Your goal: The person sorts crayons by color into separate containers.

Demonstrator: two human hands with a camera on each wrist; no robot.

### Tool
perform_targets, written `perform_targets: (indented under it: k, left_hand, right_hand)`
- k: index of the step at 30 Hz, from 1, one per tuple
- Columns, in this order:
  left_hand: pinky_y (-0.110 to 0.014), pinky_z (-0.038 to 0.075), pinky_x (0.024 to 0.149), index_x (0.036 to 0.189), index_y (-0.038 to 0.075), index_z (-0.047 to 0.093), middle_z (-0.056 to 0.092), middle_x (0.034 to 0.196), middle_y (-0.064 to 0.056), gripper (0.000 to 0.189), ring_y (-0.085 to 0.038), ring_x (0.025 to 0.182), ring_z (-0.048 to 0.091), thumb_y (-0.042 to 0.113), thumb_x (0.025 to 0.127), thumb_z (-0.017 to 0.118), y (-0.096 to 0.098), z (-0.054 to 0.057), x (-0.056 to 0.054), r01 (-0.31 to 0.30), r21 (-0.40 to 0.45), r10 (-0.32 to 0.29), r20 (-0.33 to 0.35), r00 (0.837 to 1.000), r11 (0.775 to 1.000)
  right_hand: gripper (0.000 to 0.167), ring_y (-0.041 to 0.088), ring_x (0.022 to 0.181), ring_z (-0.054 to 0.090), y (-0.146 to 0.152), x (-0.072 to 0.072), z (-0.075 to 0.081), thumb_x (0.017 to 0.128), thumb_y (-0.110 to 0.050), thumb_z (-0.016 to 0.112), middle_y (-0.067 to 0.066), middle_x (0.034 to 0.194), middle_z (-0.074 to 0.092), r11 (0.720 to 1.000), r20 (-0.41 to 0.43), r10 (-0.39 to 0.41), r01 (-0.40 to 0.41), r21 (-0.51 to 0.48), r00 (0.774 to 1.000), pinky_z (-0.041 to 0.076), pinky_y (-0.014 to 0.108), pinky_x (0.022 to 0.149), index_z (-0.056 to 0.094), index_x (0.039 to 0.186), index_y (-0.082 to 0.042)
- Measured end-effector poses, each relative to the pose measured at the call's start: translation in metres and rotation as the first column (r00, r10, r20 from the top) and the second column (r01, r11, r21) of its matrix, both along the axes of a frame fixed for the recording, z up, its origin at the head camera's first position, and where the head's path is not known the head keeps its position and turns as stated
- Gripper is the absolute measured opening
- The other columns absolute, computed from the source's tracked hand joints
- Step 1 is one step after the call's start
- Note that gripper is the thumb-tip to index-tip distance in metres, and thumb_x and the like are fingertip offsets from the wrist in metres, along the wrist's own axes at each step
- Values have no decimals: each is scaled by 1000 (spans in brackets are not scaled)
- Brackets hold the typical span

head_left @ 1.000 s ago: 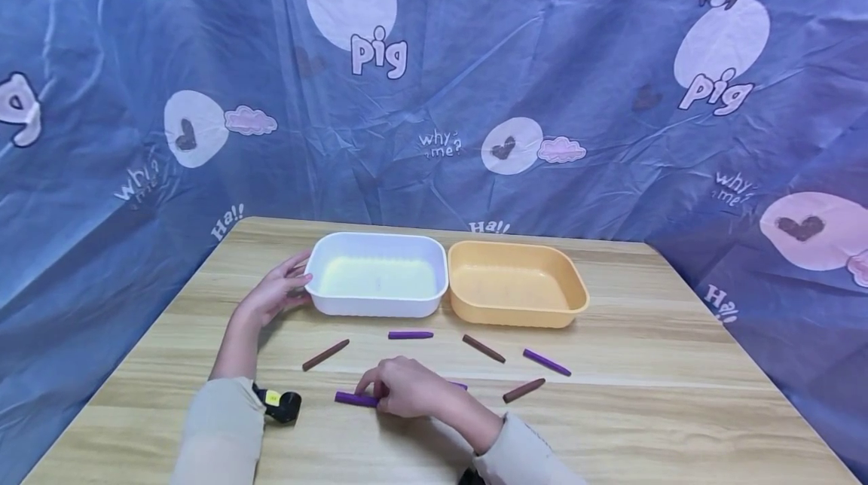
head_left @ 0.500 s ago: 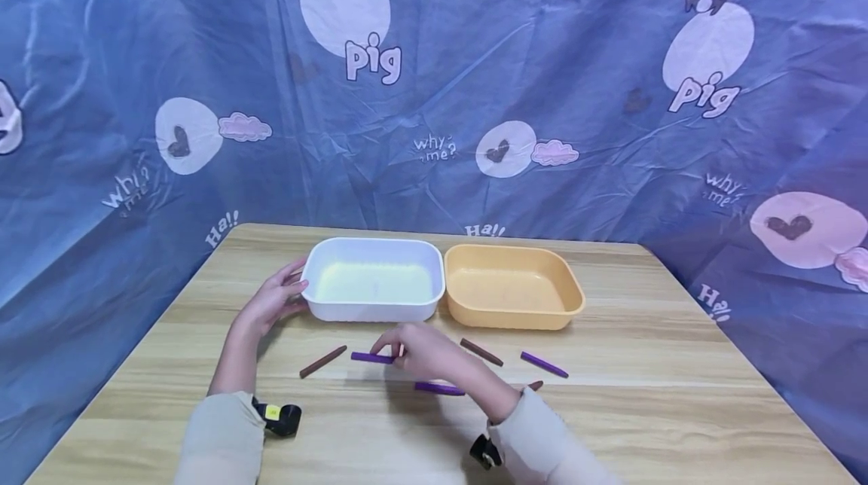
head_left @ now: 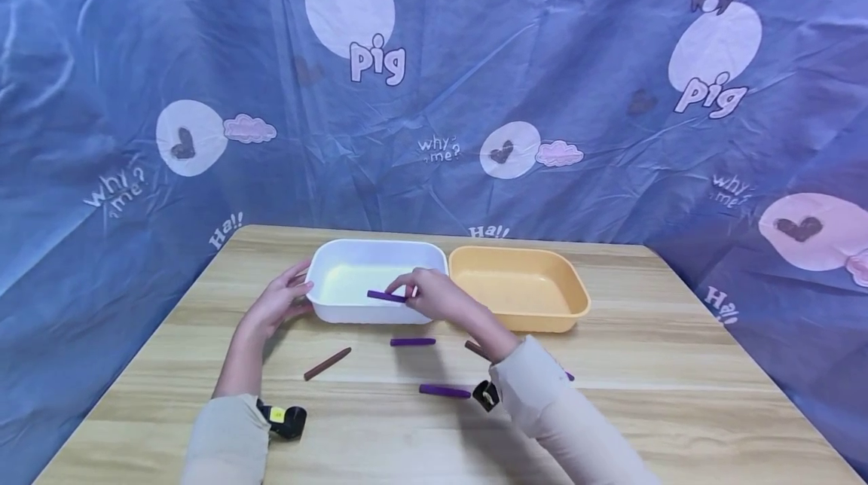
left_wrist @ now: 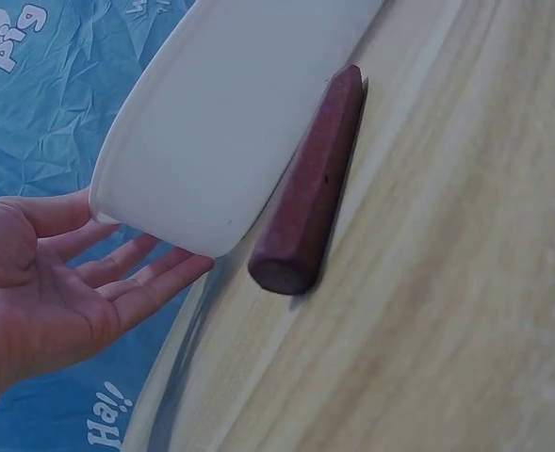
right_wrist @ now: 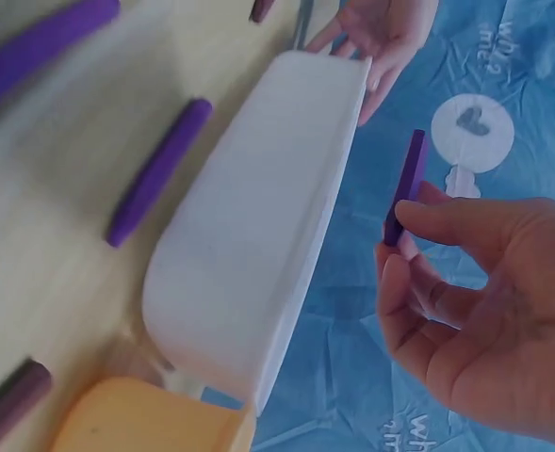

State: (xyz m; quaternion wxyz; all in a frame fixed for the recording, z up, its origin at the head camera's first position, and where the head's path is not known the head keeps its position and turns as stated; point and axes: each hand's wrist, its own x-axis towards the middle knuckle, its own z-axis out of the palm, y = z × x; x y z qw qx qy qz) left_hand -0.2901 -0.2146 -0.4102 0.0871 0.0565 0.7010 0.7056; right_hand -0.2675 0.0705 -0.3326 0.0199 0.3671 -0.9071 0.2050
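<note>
My right hand (head_left: 437,297) pinches a purple crayon (head_left: 385,296) between thumb and fingers, over the front part of the white plastic bin (head_left: 359,313). In the right wrist view that crayon (right_wrist: 409,184) stands above the bin's rim. My left hand (head_left: 276,301) touches the bin's left end, and in the left wrist view its fingers lie fairly straight against the end wall. Near that hand, a brown crayon (left_wrist: 315,188) lies on the table. Another purple crayon (head_left: 412,342) lies just in front of the bin.
A yellow-orange bin (head_left: 518,321) stands against the white one's right side. On the wooden table (head_left: 366,432) lie a purple crayon (head_left: 444,391) and a brown crayon (head_left: 476,350), partly behind my right forearm. A blue printed cloth (head_left: 434,93) hangs behind.
My right hand has lifted the purple crayon from the table and carried it forward over the white bin. My left hand has stayed at the bin's end.
</note>
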Motion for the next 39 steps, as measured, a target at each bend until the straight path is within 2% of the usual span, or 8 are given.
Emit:
perform_targets:
  k: [8, 16, 24, 30, 39]
  left_hand:
    - [-46, 40, 96, 146, 1, 7, 15, 145, -29, 58, -42, 125, 31, 3, 97, 37, 0, 0, 1, -12, -6, 12, 4, 1000, 1000]
    - [-46, 40, 96, 146, 1, 7, 15, 145, -29, 57, -42, 126, 29, 3, 97, 37, -3, 0, 2, -26, -2, 26, 10, 1000, 1000]
    - [-47, 39, 97, 146, 1, 8, 15, 145, -29, 58, -42, 125, 30, 3, 97, 39, -1, 1, 0, -20, 14, 20, 10, 1000, 1000]
    - [-47, 40, 96, 146, 1, 9, 17, 144, -29, 57, -42, 123, 33, 2, 97, 38, 1, 3, -1, -19, 13, 19, 7, 1000, 1000]
    - [-47, 40, 95, 146, 1, 9, 16, 144, -29, 58, -42, 124, 31, 1, 96, 39, 0, 1, -3, -21, 22, 21, 14, 1000, 1000]
  right_hand:
    - [39, 14, 71, 55, -10, -27, 10, 74, 11, 59, 0, 75, 64, 997, -47, -33, 36, 67, 998, 44, 23, 60, 71, 102, -13]
    - [38, 15, 74, 55, -22, -50, 10, 80, 7, 57, 2, 82, 64, 987, 41, -97, 91, 132, 994, 45, 24, 60, 70, 108, -16]
    - [35, 18, 81, 54, -26, -71, 3, 85, 5, 55, 6, 93, 64, 982, 134, -153, 135, 135, 979, 47, 24, 67, 68, 110, -15]
    - [42, 17, 79, 53, -27, -82, -4, 82, 11, 49, 6, 91, 64, 978, 95, -159, 144, 154, 983, 45, 23, 63, 69, 110, -14]
    - [42, 15, 81, 56, -30, -96, -19, 81, 9, 51, 5, 90, 64, 965, 62, -208, 194, 179, 976, 47, 24, 67, 69, 109, -17]
